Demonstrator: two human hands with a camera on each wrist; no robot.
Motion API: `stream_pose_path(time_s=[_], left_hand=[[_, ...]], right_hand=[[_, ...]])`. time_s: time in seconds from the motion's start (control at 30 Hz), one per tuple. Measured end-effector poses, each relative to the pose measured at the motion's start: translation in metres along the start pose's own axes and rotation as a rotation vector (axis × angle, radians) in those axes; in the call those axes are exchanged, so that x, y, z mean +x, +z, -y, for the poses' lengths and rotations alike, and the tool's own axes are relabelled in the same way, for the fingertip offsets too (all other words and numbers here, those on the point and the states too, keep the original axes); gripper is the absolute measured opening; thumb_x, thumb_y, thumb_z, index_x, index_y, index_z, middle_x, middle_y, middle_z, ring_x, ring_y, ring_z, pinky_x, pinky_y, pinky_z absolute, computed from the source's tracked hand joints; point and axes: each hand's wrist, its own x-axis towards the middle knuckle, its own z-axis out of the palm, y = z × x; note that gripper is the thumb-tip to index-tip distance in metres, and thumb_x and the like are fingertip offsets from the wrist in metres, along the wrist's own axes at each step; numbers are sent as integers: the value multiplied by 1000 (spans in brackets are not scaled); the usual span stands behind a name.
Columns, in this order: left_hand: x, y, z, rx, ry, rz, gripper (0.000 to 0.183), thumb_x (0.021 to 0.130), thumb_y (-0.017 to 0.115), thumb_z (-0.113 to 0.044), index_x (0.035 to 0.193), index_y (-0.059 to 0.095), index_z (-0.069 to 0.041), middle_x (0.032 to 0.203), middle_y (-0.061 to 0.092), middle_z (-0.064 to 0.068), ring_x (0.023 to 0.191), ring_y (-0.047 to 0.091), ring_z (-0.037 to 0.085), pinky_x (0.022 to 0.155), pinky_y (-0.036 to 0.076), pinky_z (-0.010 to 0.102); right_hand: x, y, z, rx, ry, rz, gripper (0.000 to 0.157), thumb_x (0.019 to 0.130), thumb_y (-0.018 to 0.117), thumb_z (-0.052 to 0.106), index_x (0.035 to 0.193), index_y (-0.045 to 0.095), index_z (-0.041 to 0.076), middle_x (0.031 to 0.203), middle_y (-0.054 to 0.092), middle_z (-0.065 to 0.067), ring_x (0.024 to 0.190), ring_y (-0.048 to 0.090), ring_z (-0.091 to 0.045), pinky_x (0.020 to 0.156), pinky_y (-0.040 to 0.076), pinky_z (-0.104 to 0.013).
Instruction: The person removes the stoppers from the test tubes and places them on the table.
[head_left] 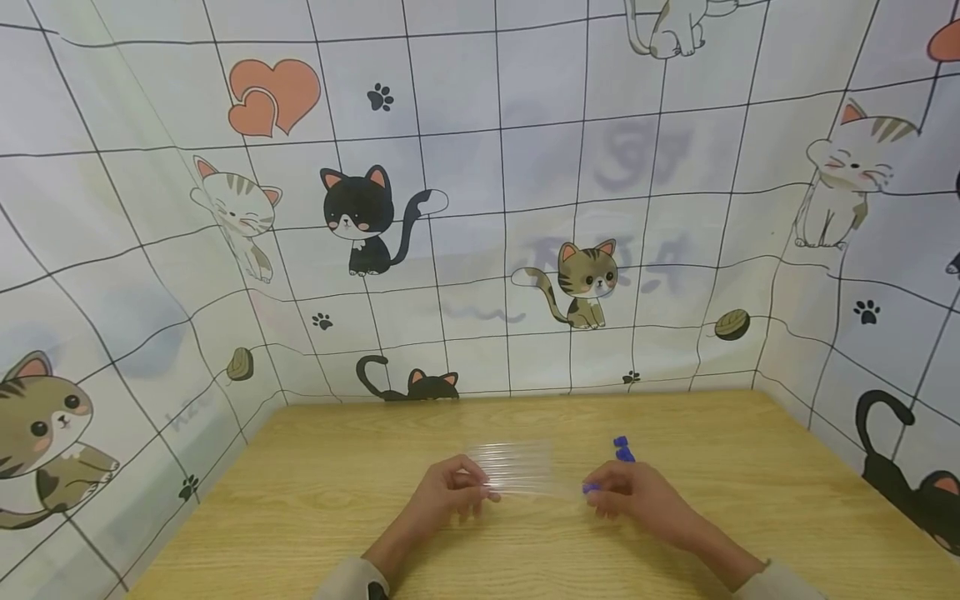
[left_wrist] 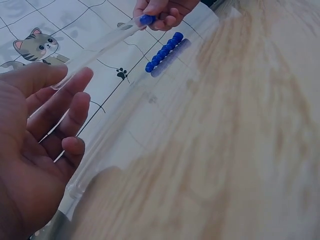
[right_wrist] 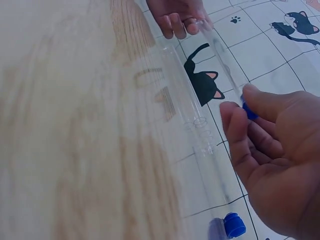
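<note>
My left hand (head_left: pixel 450 493) pinches one end of a clear, thin tube (left_wrist: pixel 105 45) between thumb and fingers. The tube is held above the table, pointing across to my right hand (head_left: pixel 637 497). With thumb and fingertips, the right hand grips a blue cap (right_wrist: pixel 248 107) at the tube's other end. Whether the cap is fully seated on the tube cannot be told. Behind the left hand lie several clear tubes (head_left: pixel 513 458) side by side on the table. A row of loose blue caps (left_wrist: pixel 164 52) stands just beyond the right hand.
The wooden table (head_left: pixel 315 492) extends to both sides of the hands. A white cloth (head_left: pixel 465 183) printed with cats and grid lines hangs behind it and along both sides.
</note>
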Motion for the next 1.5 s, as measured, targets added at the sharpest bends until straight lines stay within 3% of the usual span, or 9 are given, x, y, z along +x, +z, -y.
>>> stream_pose_path(time_s=[0.1,0.27,0.53,0.77,0.93,1.13,1.27,1.5], left_hand=[[2,-1,12,-6,23,29,21,85,59,-10,98,51,5,88,65,20,58,56,21,43,40,24],[1,2,12,23,14,23,16,83,62,-11,92,56,0,87,65,20,53,51,15,42,38,23],[-1,4,14,5,-9,30,14,83,62,-9,91,58,1,81,65,19,49,49,11,43,39,19],[-3,5,14,-47,38,74,10,85,58,-4,89,56,4,81,64,23,50,50,11,45,42,19],[-3,5,12,-43,54,81,10,85,58,-4,89,56,4,81,64,23,50,51,10,44,41,19],[-2,5,12,-34,69,79,11,85,58,-4,93,55,4,82,64,21,49,49,13,44,39,21],[-2,4,13,-35,65,70,13,84,59,-3,93,53,5,81,63,20,50,49,14,44,39,22],[-1,3,12,-34,-16,30,17,81,62,-4,91,53,7,80,62,20,52,49,15,47,39,22]], right_hand=[[0,0,3,-29,6,-67,27,84,60,34,100,61,12,84,62,-6,73,59,-21,64,49,-33],[0,0,10,-21,5,-146,26,84,60,34,98,61,12,88,60,-7,76,59,-19,66,49,-31],[-5,4,28,-32,-2,-205,21,85,60,23,97,61,6,89,60,-8,75,59,-20,66,50,-35],[-12,6,50,-85,-25,-227,13,84,61,20,89,62,7,89,61,-6,69,58,-19,62,49,-35],[-12,6,49,-89,-36,-241,12,84,62,20,86,62,8,91,62,-5,71,59,-21,62,50,-33],[-5,5,29,-87,-21,-260,13,82,64,25,86,63,12,86,62,-2,69,58,-16,62,49,-34],[-2,3,17,-67,-19,-243,20,80,64,32,87,64,14,80,62,-3,68,58,-15,62,50,-33],[-5,-3,11,9,-30,-106,21,82,63,31,94,66,14,81,62,-9,70,58,-22,64,49,-37]])
